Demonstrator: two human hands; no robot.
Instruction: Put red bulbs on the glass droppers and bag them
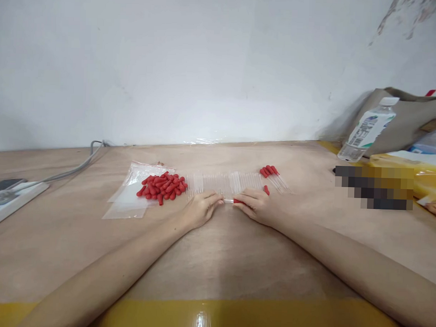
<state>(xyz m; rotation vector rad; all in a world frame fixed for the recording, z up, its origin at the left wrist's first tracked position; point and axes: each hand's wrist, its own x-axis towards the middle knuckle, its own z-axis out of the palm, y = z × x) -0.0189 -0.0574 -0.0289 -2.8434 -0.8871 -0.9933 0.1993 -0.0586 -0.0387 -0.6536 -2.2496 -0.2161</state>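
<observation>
Between my two hands lies a clear glass dropper tube [228,200], held level just above the table. My left hand [202,208] pinches the tube's left part, its fingers closed. My right hand [254,204] is closed on a red rubber bulb [238,201] at the tube's right end. Behind my hands spreads a row of loose clear tubes [217,182]. To the left, a heap of red rubber bulbs [162,186] rests on clear plastic bags [125,198]. On the right lie several droppers with red bulbs fitted [269,171]; another red bulb [266,189] shows just behind my right hand.
A water bottle [370,128] leans against a grey bag [401,122] at the back right, near a yellow package [428,175]. A blurred-out dark object [374,188] lies before them. At the left are a power strip [18,202] and a grey cable [78,167].
</observation>
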